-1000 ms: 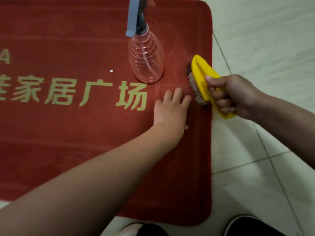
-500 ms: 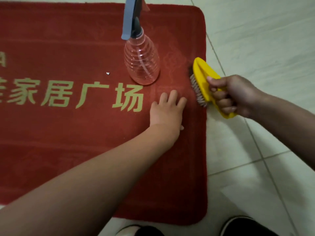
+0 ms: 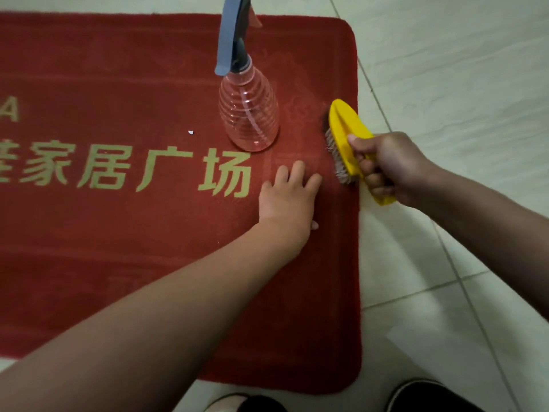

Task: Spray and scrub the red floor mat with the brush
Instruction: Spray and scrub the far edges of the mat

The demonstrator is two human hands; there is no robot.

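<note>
Your left hand [image 3: 289, 197] lies flat on the red mat [image 3: 118, 248], palm down, fingers straight and a little spread, near the mat's right edge. Your right hand [image 3: 389, 168] is wrapped round the back half of the yellow brush [image 3: 346, 129], thumb on top and fingers curled under its body. The brush is tipped on its side, so its bristles [image 3: 334, 156] face left toward your left hand and meet the mat along its right border. Its pointed front end aims away from you. The brush and your left hand are close together but apart.

The spray bottle [image 3: 249, 114] stands upright on the mat, just beyond your left hand and to the left of the brush. It is clear and ribbed, with a grey-blue trigger head, and neither hand is on it. The patch of mat between the bottle, the brush and your left hand looks slightly paler than the rest.

Gold characters [image 3: 133, 171] run across the mat to the left, with a small white speck [image 3: 190, 132] above them. The mat lies on a pale tiled floor [image 3: 445, 69]. The toes of dark shoes [image 3: 430, 396] show at the bottom edge.
</note>
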